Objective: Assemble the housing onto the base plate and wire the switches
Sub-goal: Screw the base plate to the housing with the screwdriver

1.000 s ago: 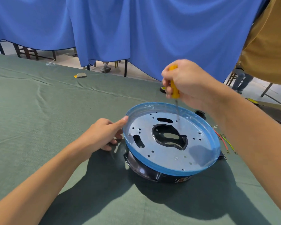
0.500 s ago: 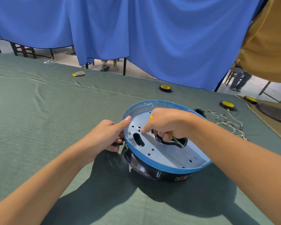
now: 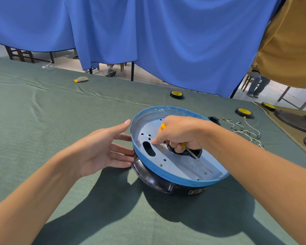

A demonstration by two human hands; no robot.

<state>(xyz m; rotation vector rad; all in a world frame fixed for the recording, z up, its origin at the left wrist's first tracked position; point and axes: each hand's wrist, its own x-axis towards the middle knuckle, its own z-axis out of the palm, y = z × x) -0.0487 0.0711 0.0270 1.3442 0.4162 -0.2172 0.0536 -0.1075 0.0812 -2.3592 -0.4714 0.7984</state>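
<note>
Background: blue curtain [image 3: 166, 41] behind a green-clothed desk [image 3: 42, 121].
Assembly: blue-rimmed base plate [image 3: 180, 167] atop black housing [image 3: 154, 179], beneath the right fingers.
Left: left hand [image 3: 102, 151], fingers straight and spread, tips touching the plate's rim.
Right: right hand [image 3: 180, 135], fingers curled round screwdriver [image 3: 200, 160]; forefinger tip on the plate.
Periphery: wires [image 3: 245, 132], well beyond the right fingers.

The plate [image 3: 180, 165] sits on the housing [image 3: 152, 179]. Left hand [image 3: 99, 149] touches the plate's left rim; right hand [image 3: 180, 133], over it, holds a screwdriver [image 3: 198, 160]. Behind the plate lies 1 tape roll [image 3: 176, 94]; wires [image 3: 247, 133] lie to its right.
</note>
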